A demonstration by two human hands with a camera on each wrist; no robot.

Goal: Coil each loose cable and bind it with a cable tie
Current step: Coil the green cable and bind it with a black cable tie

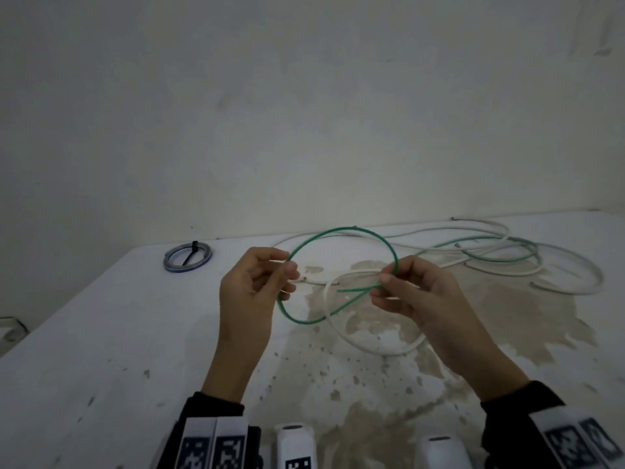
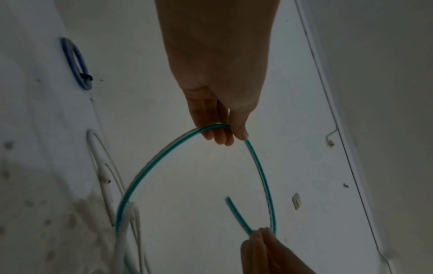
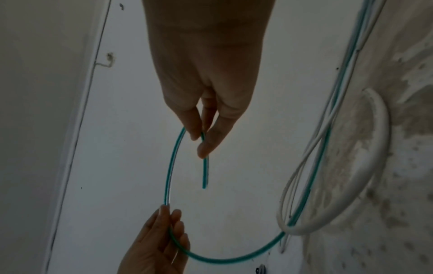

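A thin green cable is bent into one round loop held above the white table. My left hand pinches the loop's left side between thumb and fingers, which shows as the green cable in the left wrist view. My right hand pinches the crossing point at the loop's right, where the short free end sticks out. The rest of the green cable trails right across the table. A thick white cable lies looped under the hands.
A coiled blue-grey cable bound with a black tie lies at the table's back left. More white cables sprawl at the back right. Worn brown patches mark the tabletop. A wall rises directly behind the table.
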